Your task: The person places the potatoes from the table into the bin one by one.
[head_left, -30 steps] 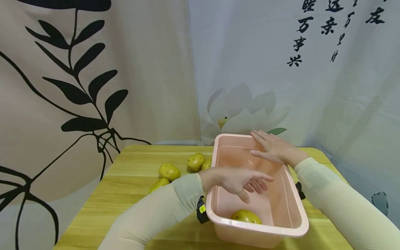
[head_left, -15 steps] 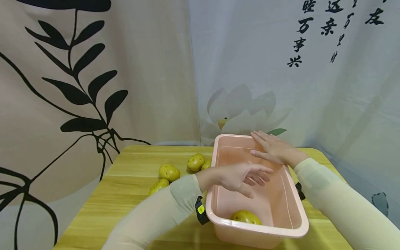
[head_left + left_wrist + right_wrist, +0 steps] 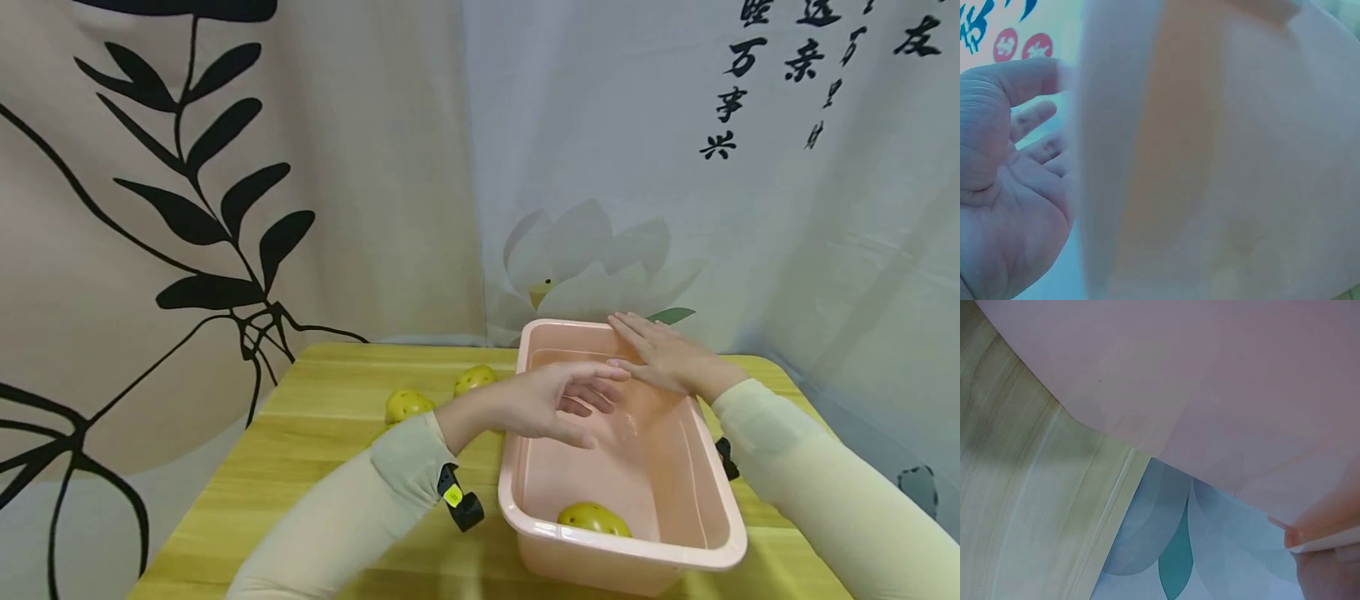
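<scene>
"While the left hand (image 3: 566,400) is being held over the pink basin (image 3: 600,471), is anything being gripped by it?"

"Nothing, it seems. Its fingers are being held loosely apart and partly bent, with no object showing between them. Ahead of it and to its right, the right hand (image 3: 663,354) is being rested on the far corner of the basin, its fingers being laid nearly straight along the rim (image 3: 570,323). Whether the rim is also being pinched cannot be told."

"And the potatoes?"

"One potato (image 3: 595,518) is being contained by the basin, below the left hand and nearer the person. To that hand's left, two others, a nearer one (image 3: 408,405) and a farther one (image 3: 474,379), are being borne by the table (image 3: 300,467). Anything behind the left sleeve (image 3: 352,508) is being hidden."

"What is being risked?"

"Most likely a knock. With the left forearm being stretched beside the loose potatoes, one could be nudged and sent rolling if the elbow were swung outward. Below the wrist, the black strap device (image 3: 461,500) is being carried close to the basin's left edge, so it could be caught there. And if the corner under the right hand were being pressed too hard, the basin could be tipped and its potato rolled."
</scene>
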The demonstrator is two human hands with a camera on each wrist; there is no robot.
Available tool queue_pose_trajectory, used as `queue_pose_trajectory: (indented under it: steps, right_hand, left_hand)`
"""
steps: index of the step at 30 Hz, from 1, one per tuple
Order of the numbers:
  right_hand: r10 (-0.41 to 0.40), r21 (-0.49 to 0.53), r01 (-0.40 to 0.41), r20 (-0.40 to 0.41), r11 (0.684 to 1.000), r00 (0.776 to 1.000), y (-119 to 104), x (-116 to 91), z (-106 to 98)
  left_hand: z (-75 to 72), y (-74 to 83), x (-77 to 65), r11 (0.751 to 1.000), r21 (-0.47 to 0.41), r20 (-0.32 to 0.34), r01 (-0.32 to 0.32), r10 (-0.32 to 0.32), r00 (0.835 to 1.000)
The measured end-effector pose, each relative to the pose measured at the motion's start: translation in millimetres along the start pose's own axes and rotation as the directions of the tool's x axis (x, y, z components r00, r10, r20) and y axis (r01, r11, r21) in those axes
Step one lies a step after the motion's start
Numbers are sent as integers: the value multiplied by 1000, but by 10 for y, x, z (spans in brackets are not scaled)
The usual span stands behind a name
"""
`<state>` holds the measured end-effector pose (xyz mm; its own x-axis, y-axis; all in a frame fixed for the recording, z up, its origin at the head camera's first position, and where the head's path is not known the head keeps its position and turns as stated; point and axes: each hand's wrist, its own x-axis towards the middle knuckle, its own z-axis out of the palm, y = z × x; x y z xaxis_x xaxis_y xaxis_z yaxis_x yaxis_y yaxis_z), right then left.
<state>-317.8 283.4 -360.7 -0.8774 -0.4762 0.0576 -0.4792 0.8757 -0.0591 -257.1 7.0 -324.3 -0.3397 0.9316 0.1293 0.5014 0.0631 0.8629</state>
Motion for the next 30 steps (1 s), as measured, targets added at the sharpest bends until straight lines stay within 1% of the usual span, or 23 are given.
queue_pose_trajectory:
  steps: [3, 5, 8, 11, 14, 19, 23, 26, 30]
  right_hand:
    - [-3, 5, 3, 4, 1000, 1000, 3, -4, -24]
    - [-1, 13, 1, 13, 1000, 1000, 3, -3, -41]
    - [17, 16, -17, 32, 1000, 999, -3, 0, -60]
    - [16, 18, -17, 32, 1000, 999, -6, 3, -65]
    - [21, 18, -22, 29, 1000, 999, -4, 1, -52]
    - [10, 16, -10, 15, 1000, 1000, 26, 11, -14]
    - [1, 17, -1, 20, 1000, 1000, 11, 13, -24]
    - [6, 16, -7, 32, 1000, 999, -13, 4, -37]
    - [11, 12, -11, 35, 1000, 999, -14, 7, -29]
  left_hand:
    - [-62, 39, -80, 1000, -14, -73, -21, 20, 997]
    - [-104, 65, -137, 999, -20, -129, -33, 30, 991]
    - [-166, 91, -223, 998, -41, -204, -56, 46, 978]
    - [-228, 86, -306, 995, -57, -262, -84, 66, 963]
    - [-282, 54, -390, 994, -62, -313, -87, 63, 948]
    - [-355, -26, -520, 995, -79, -394, -63, 27, 919]
    - [-400, -84, -612, 992, -116, -438, -44, -11, 899]
    - [-436, -152, -688, 990, -140, -453, -23, -44, 890]
    - [-481, -246, -793, 990, -140, -467, 29, -92, 880]
